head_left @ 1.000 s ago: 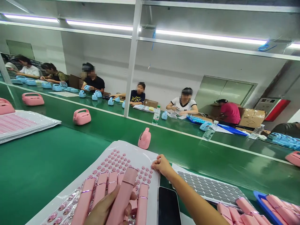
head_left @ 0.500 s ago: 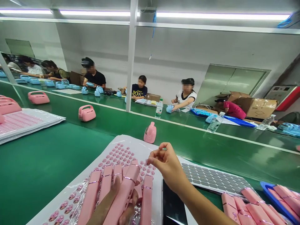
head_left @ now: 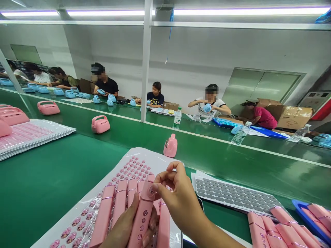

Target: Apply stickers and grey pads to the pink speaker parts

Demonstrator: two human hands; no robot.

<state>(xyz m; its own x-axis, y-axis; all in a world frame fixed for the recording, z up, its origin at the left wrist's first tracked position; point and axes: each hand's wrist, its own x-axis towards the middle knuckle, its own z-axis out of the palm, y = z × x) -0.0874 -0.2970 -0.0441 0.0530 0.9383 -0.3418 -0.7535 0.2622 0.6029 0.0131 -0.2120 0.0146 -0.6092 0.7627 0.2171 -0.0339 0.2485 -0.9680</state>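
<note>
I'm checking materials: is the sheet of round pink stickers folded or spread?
Spread: the sheet lies open beneath the pink sticks, rows of stickers showing.

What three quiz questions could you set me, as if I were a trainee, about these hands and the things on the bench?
1. True or false: the right hand is near the far end of the pink stick that the left hand holds.

2. Choose one: the rounded patches on the sheet to the right of the right hand are
A. red
B. grey
C. yellow

3. Fill the gap: the small case just beyond the white sheet of round stickers is ____ in colour.

Key: 1. True. 2. B. 3. Pink.
</note>
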